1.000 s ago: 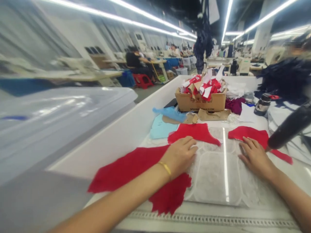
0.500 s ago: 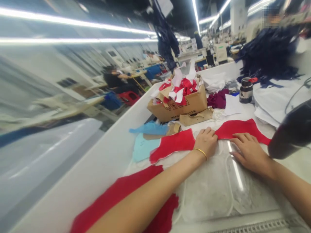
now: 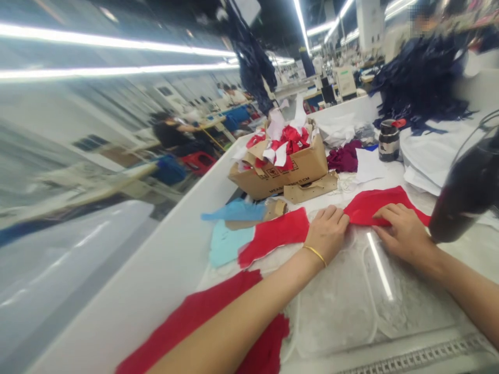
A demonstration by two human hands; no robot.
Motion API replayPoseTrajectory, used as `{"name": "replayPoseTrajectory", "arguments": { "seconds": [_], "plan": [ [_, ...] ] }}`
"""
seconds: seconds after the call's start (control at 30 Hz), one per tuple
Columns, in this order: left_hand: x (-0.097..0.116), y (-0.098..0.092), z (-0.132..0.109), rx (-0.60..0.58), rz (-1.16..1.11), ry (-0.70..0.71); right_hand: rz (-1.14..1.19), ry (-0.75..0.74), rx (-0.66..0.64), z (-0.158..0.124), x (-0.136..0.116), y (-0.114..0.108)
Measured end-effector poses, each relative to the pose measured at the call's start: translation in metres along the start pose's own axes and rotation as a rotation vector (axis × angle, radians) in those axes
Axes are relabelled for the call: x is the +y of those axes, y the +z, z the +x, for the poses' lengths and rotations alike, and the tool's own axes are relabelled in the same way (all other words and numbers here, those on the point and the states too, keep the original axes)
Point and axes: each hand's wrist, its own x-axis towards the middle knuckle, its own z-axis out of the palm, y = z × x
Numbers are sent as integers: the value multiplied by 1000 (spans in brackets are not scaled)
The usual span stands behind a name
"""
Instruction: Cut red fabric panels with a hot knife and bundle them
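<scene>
On the table [image 3: 335, 306], the left grip [image 3: 326, 232] pinches one corner of the red cloth [image 3: 380, 203] — the right grip [image 3: 411, 236], its near edge

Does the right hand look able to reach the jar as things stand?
Likely yes, with a stretch: between right hand and jar lies red cloth, flat and low; the dark object is off to the right.

Left hand [image 3: 326, 231]: held palm down, fingers bunched and curled
Left forearm [image 3: 249, 319]: stretched diagonally forward
Right hand [image 3: 409, 234]: fingers bent, thumb extended below them
Right forearm [image 3: 468, 288]: angled in from lower right
</scene>
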Motion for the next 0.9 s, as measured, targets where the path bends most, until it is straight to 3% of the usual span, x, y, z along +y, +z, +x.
{"name": "replayPoseTrajectory", "arguments": {
  "seconds": [0.17,0.3,0.47,0.63,0.77,0.9],
  "plan": [
    [33,-33,-32,68,-11,147,37,19,131,3,4,-4],
    [51,-55,-72,112,-4,147,71,71,87,6,5,-10],
    [52,-76,-117,127,48,44,107,227,-74,6,2,-15],
    [48,-84,-156,53,101,-39,94,237,-119,6,0,-16],
    [56,-83,-166,5,40,-116,101,278,-180,7,-3,-17],
    [78,-78,-143,-20,-137,-117,109,307,-216,8,-5,-17]
  ]
}}
